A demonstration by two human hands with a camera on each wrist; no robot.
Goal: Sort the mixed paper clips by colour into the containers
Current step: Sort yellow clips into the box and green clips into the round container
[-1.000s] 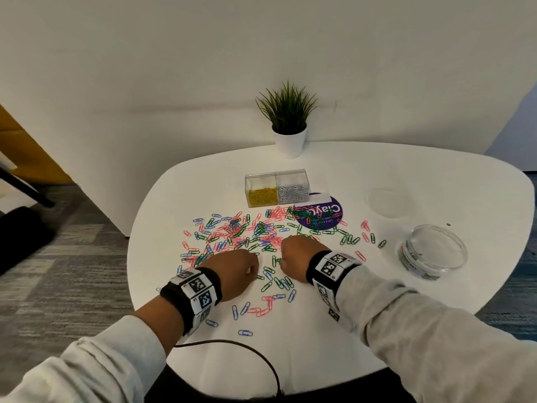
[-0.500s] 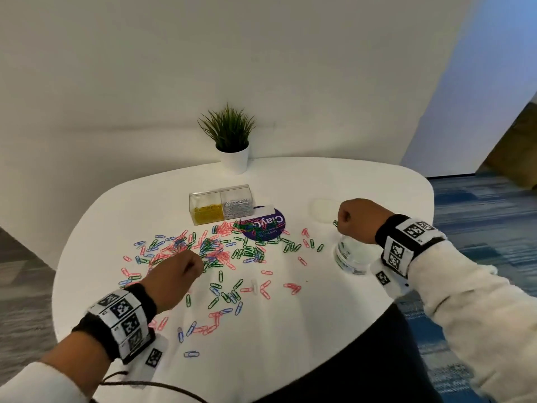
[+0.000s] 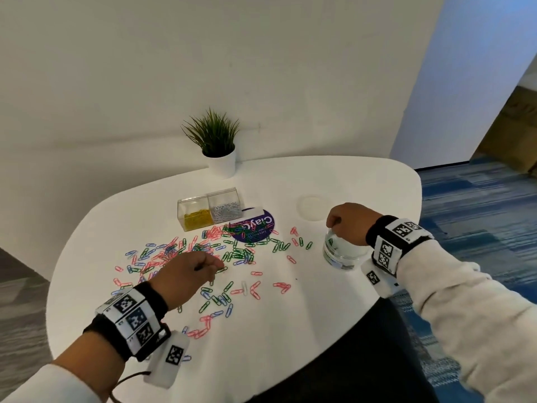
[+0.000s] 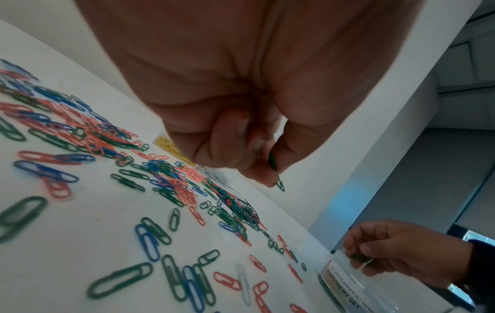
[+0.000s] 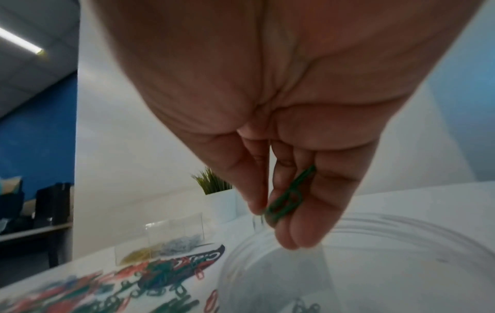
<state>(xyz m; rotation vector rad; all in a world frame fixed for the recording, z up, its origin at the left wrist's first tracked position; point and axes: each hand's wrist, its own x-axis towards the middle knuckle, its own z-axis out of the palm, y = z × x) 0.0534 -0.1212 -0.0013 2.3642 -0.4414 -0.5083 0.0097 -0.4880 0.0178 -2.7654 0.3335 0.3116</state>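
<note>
Your right hand (image 3: 347, 223) has swung from the mixed scatter of coloured paper clips (image 3: 203, 257) to the round clear plastic container (image 3: 343, 254) at frame right, fingers pinching green clips (image 5: 288, 198) above it, ready to drop, while your left hand (image 3: 186, 276) pinches another green clip (image 4: 273, 162) mid-frame.

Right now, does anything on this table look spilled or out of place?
Yes. Pink, green and blue paper clips lie strewn loose across the white table, some overlapping a purple round sticker. One pale clip stands out among the coloured ones, though the silver clips sit in the clear box.
</note>
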